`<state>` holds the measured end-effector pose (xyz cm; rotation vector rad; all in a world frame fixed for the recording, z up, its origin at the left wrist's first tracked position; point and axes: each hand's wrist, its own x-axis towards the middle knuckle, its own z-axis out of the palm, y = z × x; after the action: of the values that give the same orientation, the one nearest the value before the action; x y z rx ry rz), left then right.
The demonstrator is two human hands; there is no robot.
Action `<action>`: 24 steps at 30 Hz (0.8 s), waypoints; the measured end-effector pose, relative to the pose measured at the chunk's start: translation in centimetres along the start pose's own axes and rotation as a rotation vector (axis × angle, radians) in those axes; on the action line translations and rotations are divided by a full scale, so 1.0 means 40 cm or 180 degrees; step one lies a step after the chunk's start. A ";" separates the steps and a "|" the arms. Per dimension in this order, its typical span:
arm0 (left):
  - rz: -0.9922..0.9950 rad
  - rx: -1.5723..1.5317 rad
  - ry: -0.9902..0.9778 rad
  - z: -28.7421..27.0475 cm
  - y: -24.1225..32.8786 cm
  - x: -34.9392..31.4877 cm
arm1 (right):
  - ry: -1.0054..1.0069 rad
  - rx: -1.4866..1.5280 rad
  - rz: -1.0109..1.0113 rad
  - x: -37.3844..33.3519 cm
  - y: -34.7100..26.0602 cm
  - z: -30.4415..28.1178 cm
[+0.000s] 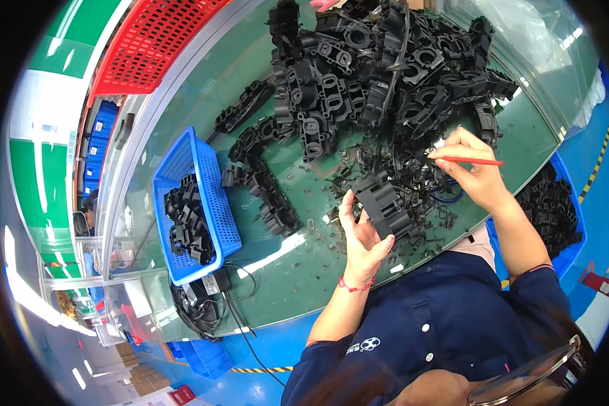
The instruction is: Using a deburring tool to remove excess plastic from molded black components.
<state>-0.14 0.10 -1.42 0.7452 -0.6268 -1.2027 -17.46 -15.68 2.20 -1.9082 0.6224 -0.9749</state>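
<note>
My left hand (363, 242), with a red bracelet at its wrist, grips a black moulded plastic part (384, 206) with rounded tubular sections, over the near side of the table. To the right and farther away, my right hand (475, 172) is closed around a slim red pen-shaped tool (477, 161). Its handle points right, and the tip end, by the fingertips, is too small to make out. The tool and the black part are apart. Black plastic scraps (423, 193) lie scattered beneath and between both hands.
A large heap of black moulded parts (338, 95) covers the far side of the green table (284, 287). At left stands a blue basket (216, 203) holding small black pieces, with black cables (199, 308) nearby. Another blue bin (575, 254) of black parts is at right, below table height.
</note>
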 end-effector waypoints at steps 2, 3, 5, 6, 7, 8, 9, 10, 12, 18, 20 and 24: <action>0.0035 0.0044 0.0006 0.012 0.005 0.001 | 0.0071 0.0393 0.0166 -0.008 -0.010 0.016; 0.0054 0.0070 0.0015 0.015 0.006 0.001 | -0.0006 0.0536 -0.0002 -0.008 -0.007 0.024; -0.0031 -0.0010 -0.0029 0.017 0.004 0.002 | -0.0155 0.0813 -0.0340 -0.006 0.004 0.041; -0.0074 -0.0053 -0.0056 0.018 0.003 0.002 | -0.0226 0.1162 -0.0226 -0.008 -0.001 0.053; -0.0109 -0.0076 -0.0044 0.019 0.001 0.000 | -0.0295 0.1508 -0.0110 -0.013 -0.011 0.068; -0.0145 -0.0094 -0.0023 0.020 0.000 -0.002 | -0.0369 0.1863 0.0012 -0.018 -0.020 0.080; -0.0182 -0.0114 -0.0002 0.020 -0.001 -0.004 | -0.0572 0.1873 0.0233 -0.020 -0.031 0.081; -0.0218 -0.0102 0.0006 0.017 -0.002 -0.005 | -0.0655 0.1678 0.0051 -0.019 -0.032 0.088; -0.0293 -0.0085 -0.0001 0.011 -0.008 -0.009 | -0.0653 0.1392 -0.0334 -0.021 -0.026 0.104; -0.0277 -0.0004 0.0099 0.019 -0.003 -0.007 | -0.0733 0.1143 -0.0487 -0.016 -0.035 0.109; -0.0293 0.0078 0.0161 0.020 -0.005 -0.007 | -0.0739 0.1001 -0.0618 -0.014 -0.032 0.111; -0.0295 0.0089 0.0136 0.015 -0.010 -0.007 | -0.0789 0.0939 -0.0668 -0.016 -0.033 0.112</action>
<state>-0.92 0.20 -1.38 0.8290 -0.5798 -1.2616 -14.07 -12.43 1.72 -1.8126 0.1266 -0.8852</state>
